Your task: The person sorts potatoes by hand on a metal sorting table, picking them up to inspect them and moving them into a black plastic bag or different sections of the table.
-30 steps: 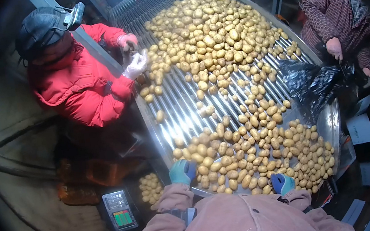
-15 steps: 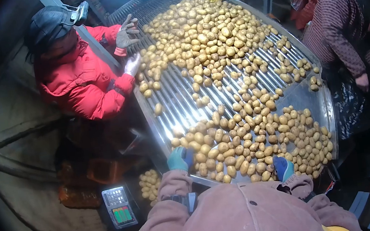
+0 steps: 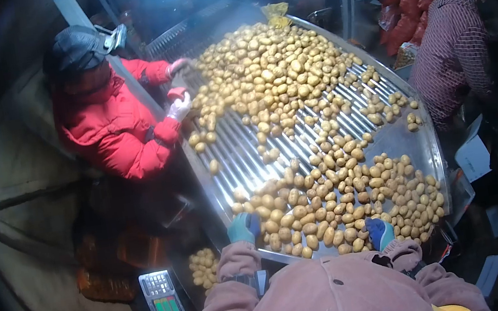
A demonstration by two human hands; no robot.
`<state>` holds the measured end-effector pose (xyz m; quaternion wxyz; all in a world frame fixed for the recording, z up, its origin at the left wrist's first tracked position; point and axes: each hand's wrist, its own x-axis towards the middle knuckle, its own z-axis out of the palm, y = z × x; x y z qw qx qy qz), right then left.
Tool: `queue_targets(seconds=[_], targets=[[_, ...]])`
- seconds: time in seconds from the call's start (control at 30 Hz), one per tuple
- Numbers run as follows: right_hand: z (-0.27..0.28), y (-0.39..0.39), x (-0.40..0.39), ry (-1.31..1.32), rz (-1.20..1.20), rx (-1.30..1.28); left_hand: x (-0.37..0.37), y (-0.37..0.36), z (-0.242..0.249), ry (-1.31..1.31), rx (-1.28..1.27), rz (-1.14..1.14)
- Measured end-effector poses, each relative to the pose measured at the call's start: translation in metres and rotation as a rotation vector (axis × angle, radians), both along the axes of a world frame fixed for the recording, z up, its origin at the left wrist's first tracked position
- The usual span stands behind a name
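My left hand [image 3: 244,228], in a teal and blue glove, rests at the near left edge of the metal sorting table [image 3: 388,148], against the nearest potatoes [image 3: 276,215]. Its fingers look loosely spread, and I see no potato gripped in it. At the near right edge, my right hand [image 3: 380,234], gloved alike, lies beside the heap of smaller potatoes [image 3: 404,197]. Its fingers are stretched towards them, partly hidden from above. A larger pile of potatoes [image 3: 268,64] covers the ridged far part of the table.
A co-worker in a red jacket [image 3: 108,124] stands at the left with a small red thing [image 3: 177,94] at the hands. Another person in a patterned top [image 3: 451,51] is at the right, near red sacks [image 3: 410,9]. A scale display [image 3: 162,297] stands lower left by more potatoes [image 3: 204,268].
My view has tilted up slightly; my hands stay at the table's near edge. The co-worker's hands have come closer together, with something red now showing there. The person at right has straightened up.
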<state>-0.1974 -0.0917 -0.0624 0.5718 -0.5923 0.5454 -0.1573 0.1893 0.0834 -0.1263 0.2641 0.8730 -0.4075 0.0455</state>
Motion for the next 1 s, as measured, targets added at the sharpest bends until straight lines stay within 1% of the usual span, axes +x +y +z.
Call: queue_targets(seconds=[0.03, 0.07, 0.17, 0.2, 0.27, 0.33, 0.37, 0.43, 0.47, 0.6, 0.7, 0.8, 0.83, 0.9, 0.93, 1.0], targets=[[-0.002, -0.001, -0.002, 0.009, -0.019, 0.025, -0.005, -0.005, 0.014, 0.000, 0.011, -0.007], [-0.011, -0.003, -0.005, 0.010, -0.020, 0.024, -0.001, -0.003, 0.007, -0.037, 0.015, -0.038], [-0.036, -0.006, -0.010, 0.085, 0.126, -0.327, -0.008, -0.005, 0.026, -0.039, 0.046, 0.013], [-0.021, -0.003, -0.005, 0.036, 0.062, -0.122, -0.010, -0.006, 0.032, -0.012, 0.034, 0.024], [-0.013, -0.002, -0.003, -0.022, 0.073, -0.067, -0.013, -0.005, 0.039, 0.045, 0.014, 0.053], [-0.061, -0.009, -0.008, -0.254, -0.158, 0.197, -0.015, -0.005, 0.038, 0.104, -0.027, 0.074], [-0.066, -0.009, -0.009, -0.262, -0.088, -0.046, -0.015, -0.005, 0.036, 0.136, -0.043, 0.084], [-0.067, -0.007, -0.013, -0.257, 0.055, -0.526, -0.012, -0.005, 0.033, 0.095, -0.070, 0.051], [-0.064, -0.006, -0.013, -0.466, -0.113, -0.054, -0.013, -0.005, 0.033, 0.098, -0.103, 0.040], [-0.041, -0.003, -0.005, -0.258, -0.170, -0.108, -0.019, -0.002, 0.047, 0.191, -0.173, 0.046], [-0.034, 0.000, -0.003, -0.214, -0.190, -0.156, -0.022, 0.001, 0.055, 0.152, -0.194, 0.044], [-0.038, -0.002, -0.010, -0.387, -0.220, 0.174, -0.026, -0.003, 0.057, 0.125, -0.232, 0.049], [-0.028, 0.000, -0.008, -0.332, -0.205, 0.129, -0.026, -0.004, 0.055, 0.154, -0.250, 0.045], [-0.002, 0.011, 0.000, -0.222, -0.174, 0.046, -0.025, 0.000, 0.051, 0.212, -0.279, 0.040], [-0.010, 0.011, 0.001, -0.250, -0.220, 0.041, -0.019, 0.003, 0.041, 0.205, -0.224, 0.022], [-0.006, 0.013, 0.001, -0.241, -0.158, -0.064, 0.006, 0.006, -0.001, 0.186, -0.121, -0.011]])
